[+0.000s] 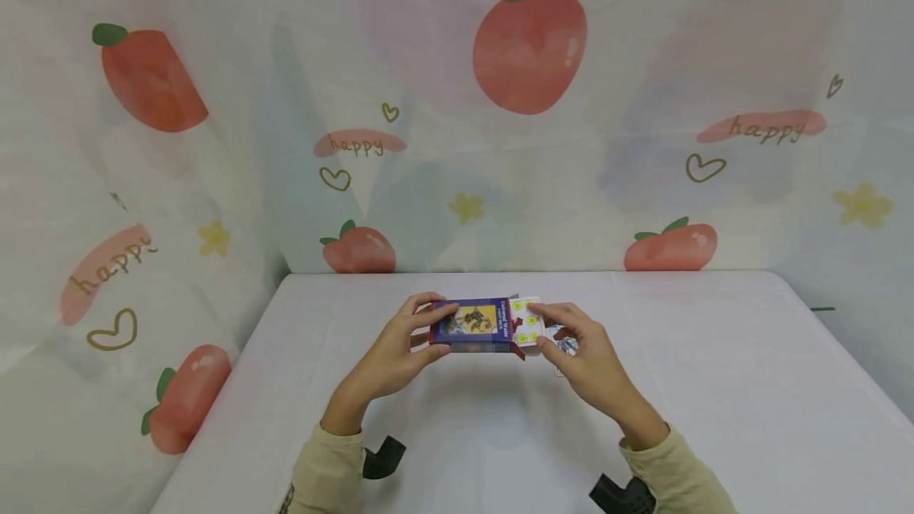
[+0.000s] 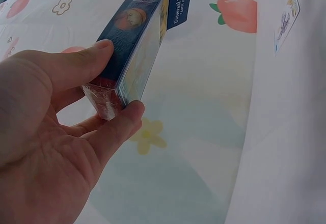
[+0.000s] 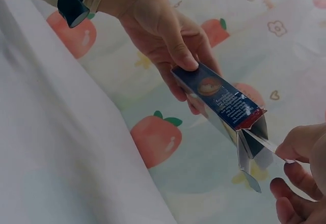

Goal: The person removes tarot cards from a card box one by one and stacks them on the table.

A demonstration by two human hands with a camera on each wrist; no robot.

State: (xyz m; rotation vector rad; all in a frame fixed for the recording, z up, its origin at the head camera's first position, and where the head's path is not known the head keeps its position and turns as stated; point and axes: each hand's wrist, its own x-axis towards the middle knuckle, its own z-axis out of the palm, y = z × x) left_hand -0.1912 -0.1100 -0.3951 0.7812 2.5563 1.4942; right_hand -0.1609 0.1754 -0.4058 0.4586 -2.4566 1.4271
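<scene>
My left hand (image 1: 393, 351) grips the closed end of a blue tarot card box (image 1: 473, 324), thumb on its printed narrow side. The box is held above the table, its open end toward my right hand (image 1: 591, 355). From that end a tarot card (image 1: 527, 322) with yellow discs sticks partly out. My right thumb and fingers pinch its outer edge; how many cards are in the pinch I cannot tell. In the right wrist view the box flaps (image 3: 247, 165) hang open. Another card (image 2: 288, 21) lies on the table, partly hidden behind my right hand in the head view.
A white cloth covers the table (image 1: 457, 435). Behind it and at the left hangs a curtain (image 1: 435, 38) printed with fruit, hearts and "happy". Black wrist mounts (image 1: 384, 457) show at both sleeves.
</scene>
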